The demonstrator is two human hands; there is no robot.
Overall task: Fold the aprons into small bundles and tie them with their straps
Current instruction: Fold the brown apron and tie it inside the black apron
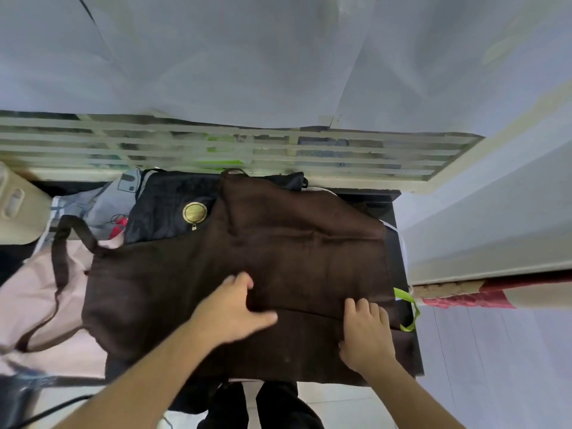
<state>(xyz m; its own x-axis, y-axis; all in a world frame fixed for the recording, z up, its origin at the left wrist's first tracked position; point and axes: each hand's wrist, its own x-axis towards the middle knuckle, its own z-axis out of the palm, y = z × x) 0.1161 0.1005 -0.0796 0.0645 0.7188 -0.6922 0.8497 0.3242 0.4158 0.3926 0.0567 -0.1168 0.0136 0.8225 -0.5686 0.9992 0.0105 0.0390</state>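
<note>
Item: one dark brown woven-cloth apron [247,252], spread flat over a small dark table [399,258] and covering most of its top, with the near hem draped off the edge at 6 o'clock. Orientation: the long axis ran from about 11 o'clock to 5 o'clock; the narrower bib end with its neck loop [234,171] pointed toward 12 o'clock, the wide skirt end toward 6 o'clock. A long brown strap [60,261] trailed off the 9 o'clock side in a loose loop over pale pink fabric [37,305]. A fold line or seam crossed the lower panel between the two hands. Handling, as judged: light, limp, thin cloth with no stiffness; it should crease readily and hold a fold only under pressure, and may slide on the smooth top. Best taken at the corners and hem edges, with the strap gathered in before bundling. Left hand [233,308]: open, palm down, fingers spread, pressing flat on the cloth near centre, slightly blurred. Right hand [365,332]: palm down with fingers curled at the crease toward 4 o'clock; whether it pinched the cloth or merely pressed could not be told. Adjacent: a black garment with a round gold emblem [173,205] under the bib at 11 o'clock; a lime green strap [408,308] at 3 o'clock.
</note>
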